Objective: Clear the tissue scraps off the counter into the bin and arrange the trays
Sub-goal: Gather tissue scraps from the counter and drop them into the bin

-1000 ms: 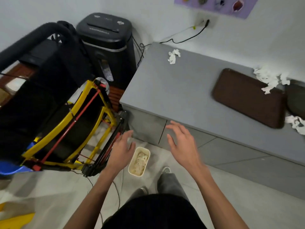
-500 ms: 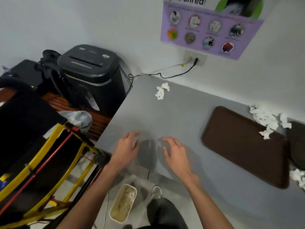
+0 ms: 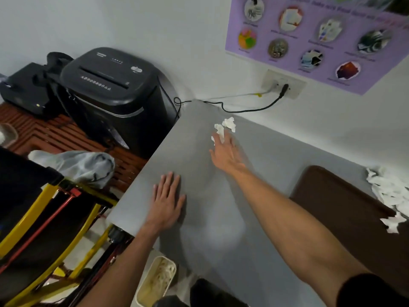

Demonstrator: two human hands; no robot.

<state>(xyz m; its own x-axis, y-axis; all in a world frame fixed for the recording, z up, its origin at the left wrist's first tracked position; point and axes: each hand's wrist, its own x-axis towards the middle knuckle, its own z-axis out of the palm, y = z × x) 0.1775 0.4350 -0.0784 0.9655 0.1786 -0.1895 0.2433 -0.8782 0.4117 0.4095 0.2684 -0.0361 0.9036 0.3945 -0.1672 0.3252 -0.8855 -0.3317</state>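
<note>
A: Status?
B: Right hand [image 3: 225, 154] is stretched out to the far left corner of the tabletop [image 3: 265, 165]. Fingers are straight and spread, tips at a small clump of tissue scraps [image 3: 225, 127]. Nothing gripped yet. Left hand [image 3: 168, 196] lies flat, palm down, near the front-left edge and holds nothing.
A: Bin?
B: Small cream bin [image 3: 156, 282] on the floor below the front edge, under the left forearm. Looks like it has scraps in it already.
A: Best way to pick up?
B: The clump is two or three loose bits. I'd rake them together with the fingertips, then close the whole hand round them, since a pinch likely drops one. The paper is light, so carry it slowly and release low over the bin.
A: Remaining?
B: Bigger pile of scraps [image 3: 387, 191] at far right, some overlapping the brown tray [image 3: 336, 218]. Clear those before shifting it. Only one tray in view.
</note>
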